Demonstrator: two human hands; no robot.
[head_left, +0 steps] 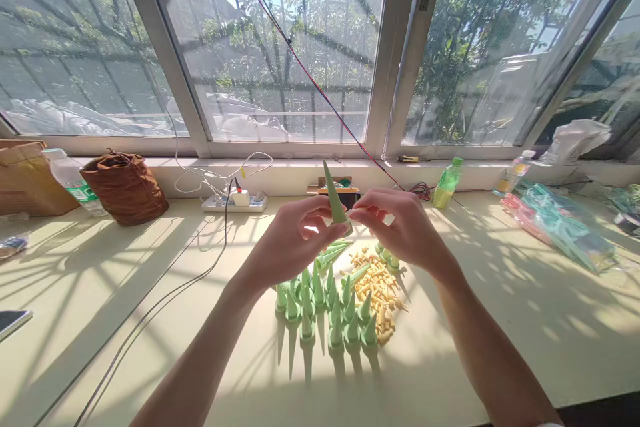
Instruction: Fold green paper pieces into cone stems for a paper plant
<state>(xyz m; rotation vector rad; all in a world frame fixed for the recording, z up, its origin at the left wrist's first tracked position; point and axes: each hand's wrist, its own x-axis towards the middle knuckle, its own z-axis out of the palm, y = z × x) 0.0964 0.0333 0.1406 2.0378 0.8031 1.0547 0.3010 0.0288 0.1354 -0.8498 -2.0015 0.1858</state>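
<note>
A slim green cone (333,195), point up and slightly tilted, is held above the table between the thumb and fingers of my left hand (306,228). Close to the cone's base on its right, my right hand (397,217) has thumb and forefinger pinched together; what they hold, if anything, is too small to make out. Below my hands, several green cones (336,332) stand upright in rows. Behind these, more green cones (331,253) lie on their sides, beside a heap of small tan pointed pieces (377,287). A few green pieces (389,257) sit partly under my right hand.
A power strip (235,203) with cables lies by the window sill. At left are a brown cloth bag (125,187), a clear bottle (75,180) and a phone-like object (14,321). At right stand a green bottle (449,183) and plastic bags (563,223).
</note>
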